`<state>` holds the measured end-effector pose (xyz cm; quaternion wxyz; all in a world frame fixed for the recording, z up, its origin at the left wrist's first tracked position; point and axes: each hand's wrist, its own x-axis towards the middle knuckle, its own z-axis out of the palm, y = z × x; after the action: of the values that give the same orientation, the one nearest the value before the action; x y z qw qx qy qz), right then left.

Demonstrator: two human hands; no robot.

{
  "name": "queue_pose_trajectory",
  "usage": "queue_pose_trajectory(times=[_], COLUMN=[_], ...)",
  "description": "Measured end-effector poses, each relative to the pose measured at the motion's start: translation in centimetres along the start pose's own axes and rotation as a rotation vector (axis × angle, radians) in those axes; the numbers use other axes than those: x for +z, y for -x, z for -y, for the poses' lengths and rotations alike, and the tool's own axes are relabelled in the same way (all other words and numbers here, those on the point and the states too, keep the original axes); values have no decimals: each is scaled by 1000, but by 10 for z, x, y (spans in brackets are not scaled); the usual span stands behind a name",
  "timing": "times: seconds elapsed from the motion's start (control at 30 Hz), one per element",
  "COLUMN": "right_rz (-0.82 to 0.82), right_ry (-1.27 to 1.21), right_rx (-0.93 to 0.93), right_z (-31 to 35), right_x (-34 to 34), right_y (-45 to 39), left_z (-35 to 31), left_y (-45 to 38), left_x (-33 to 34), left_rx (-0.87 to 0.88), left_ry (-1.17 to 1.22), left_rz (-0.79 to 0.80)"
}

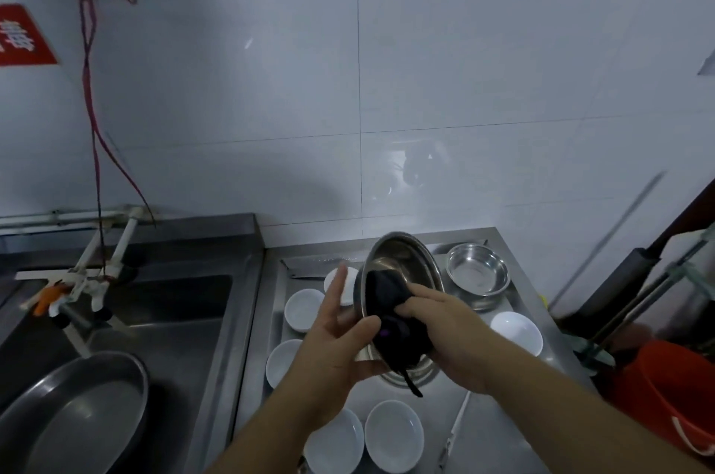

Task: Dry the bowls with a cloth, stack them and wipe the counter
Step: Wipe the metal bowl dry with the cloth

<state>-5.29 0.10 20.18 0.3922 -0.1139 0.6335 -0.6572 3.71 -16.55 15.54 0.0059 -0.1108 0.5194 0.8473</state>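
Two white ceramic bowls (367, 435) sit nearest on the steel desk (487, 431), more white ones around. Left hand (340, 334) grasps the rim of a tilted steel bowl (402, 260) held above the desk, thumb curled over the edge. Right hand (445, 326) clenches a dark cloth (387, 303) pressed inside it. Steel bowl likely light, stiff, slippery when wet: grip at rim. Ceramic ones probably heavier, fragile: cup underneath. Second steel bowl (478, 274) rests behind.

I see one red sign (23, 36) on the wall tiles at far left, with white characters, cut off by the frame edge and too blurred to read.
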Motion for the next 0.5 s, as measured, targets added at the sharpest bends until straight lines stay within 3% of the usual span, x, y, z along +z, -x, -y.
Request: queue_pose_trajectory(times=[0.2,0.4,0.47,0.5], right_rz=[-213,-475,-550,-599], right_ry=[-453,-755,-708,-544], right_rx=[11,19,-20,-68], right_z=[5,17,20,19], right_x=[5,4,8,9], right_y=[-9,-29,-31,-31], left_z=[-3,-3,-2,-3], left_y=[2,4,4,4], left_x=[3,8,11,12], left_rx=[8,117,128,127], left_ry=[-249,-317,-287,-242], left_rz=[108,119,99,78])
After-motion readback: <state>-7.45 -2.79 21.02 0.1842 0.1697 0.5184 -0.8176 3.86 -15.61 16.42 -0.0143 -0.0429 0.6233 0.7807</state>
